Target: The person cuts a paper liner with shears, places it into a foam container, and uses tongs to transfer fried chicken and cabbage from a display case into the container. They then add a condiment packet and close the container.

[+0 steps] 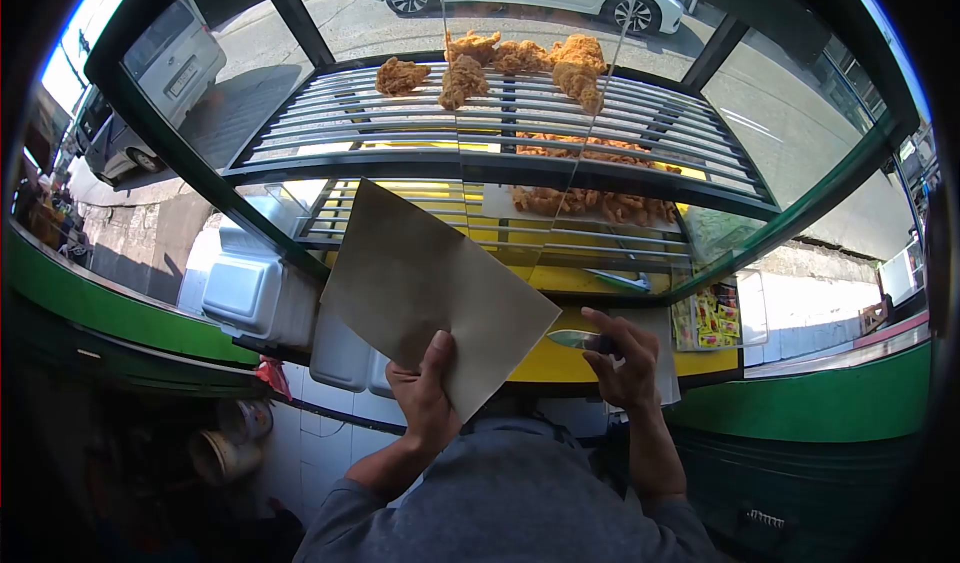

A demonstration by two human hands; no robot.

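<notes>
A sheet of brown paper [430, 273] is held up by my left hand [425, 393], the thumb on its near face and the other fingers hidden behind it. To the right, my right hand [628, 360] is beside the paper, thumb and index finger apart. Near its fingertips a shiny, rounded metal thing [573, 339] with a dark end shows over the yellow counter [540, 365]; whether the fingers grip it is unclear. Ahead, fried chicken pieces [465, 81] lie on the upper rack [330, 113] of the glass case.
White foam boxes [240, 288] are stacked at the left. More fried pieces [590, 206] lie on the lower level. Sachets [718, 318] fill a clear container at the right. The case's dark frame [700, 281] crosses above my right hand. Buckets [222, 455] stand at lower left.
</notes>
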